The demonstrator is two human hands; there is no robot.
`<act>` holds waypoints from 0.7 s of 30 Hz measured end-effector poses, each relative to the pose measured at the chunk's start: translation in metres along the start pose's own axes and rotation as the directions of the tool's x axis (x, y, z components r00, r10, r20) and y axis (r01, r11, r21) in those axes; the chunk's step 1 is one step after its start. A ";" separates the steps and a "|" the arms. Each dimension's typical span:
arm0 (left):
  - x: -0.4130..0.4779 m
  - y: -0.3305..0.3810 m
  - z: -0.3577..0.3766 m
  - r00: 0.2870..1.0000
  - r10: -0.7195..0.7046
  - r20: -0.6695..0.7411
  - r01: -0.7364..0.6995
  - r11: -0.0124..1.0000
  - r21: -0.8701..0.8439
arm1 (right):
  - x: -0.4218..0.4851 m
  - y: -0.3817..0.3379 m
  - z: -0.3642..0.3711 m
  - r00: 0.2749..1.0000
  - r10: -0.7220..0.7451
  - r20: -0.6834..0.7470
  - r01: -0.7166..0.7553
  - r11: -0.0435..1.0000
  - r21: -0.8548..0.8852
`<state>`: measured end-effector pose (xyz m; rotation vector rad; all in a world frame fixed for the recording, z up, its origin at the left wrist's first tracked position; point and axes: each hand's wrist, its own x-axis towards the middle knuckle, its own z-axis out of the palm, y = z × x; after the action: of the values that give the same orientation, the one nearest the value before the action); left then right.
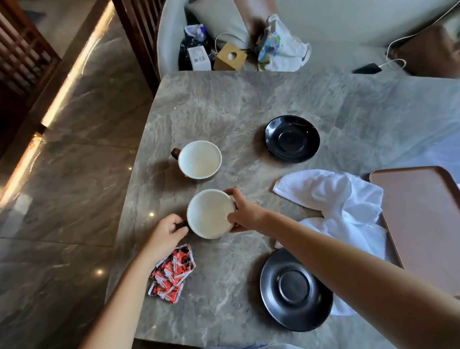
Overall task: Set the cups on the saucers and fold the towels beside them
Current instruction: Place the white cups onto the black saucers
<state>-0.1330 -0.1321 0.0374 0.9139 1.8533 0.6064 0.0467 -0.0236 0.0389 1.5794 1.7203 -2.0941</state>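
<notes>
Both arms reach forward over worktop (218,106). Left hand (165,232) pinches near cup's (211,213) handle; right hand (245,211) grips its rim, fingers curled. Cup sits on worktop, apart from near saucer (295,290). Towels (336,207) unfolded at right.

The table (218,114) looks like grey veined stone, smooth with a dull sheen. Both cups, near (211,213) and far (199,160), look ceramic, with a glazed cream-white inside and a dark brown handle. The two saucers, near (295,289) and far (292,138), are black and smooth, a soft gloss catching light along their rims. The towels (335,201) are white cloth, matt, with a fine ribbed weave at one edge. The tray (434,230) is brown and matt, its surface even. The packets (173,272) are glossy printed foil or plastic, red and black. The floor (59,187) is polished stone-look tile, mirror-shiny. The screen (2,54) is dark wood.
</notes>
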 end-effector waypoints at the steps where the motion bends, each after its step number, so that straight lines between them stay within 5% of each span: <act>1: -0.003 0.001 0.002 1.000 0.013 0.009 -0.013 1.000 0.004 | -0.004 0.001 -0.003 1.000 0.004 0.002 -0.004 1.000 0.000; 12: -0.053 0.020 0.056 0.933 0.108 0.343 -0.130 0.991 0.041 | -0.100 0.053 -0.050 0.998 0.043 0.036 -0.039 0.995 -0.094; 21: -0.065 0.023 0.102 0.899 0.195 0.392 -0.327 0.895 0.304 | -0.161 0.107 -0.056 0.997 0.047 -0.060 -0.048 0.999 -0.014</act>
<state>-0.0160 -0.1681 0.0448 1.4412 1.5450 0.2329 0.2227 -0.1128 0.0756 1.6786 1.6942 -2.0272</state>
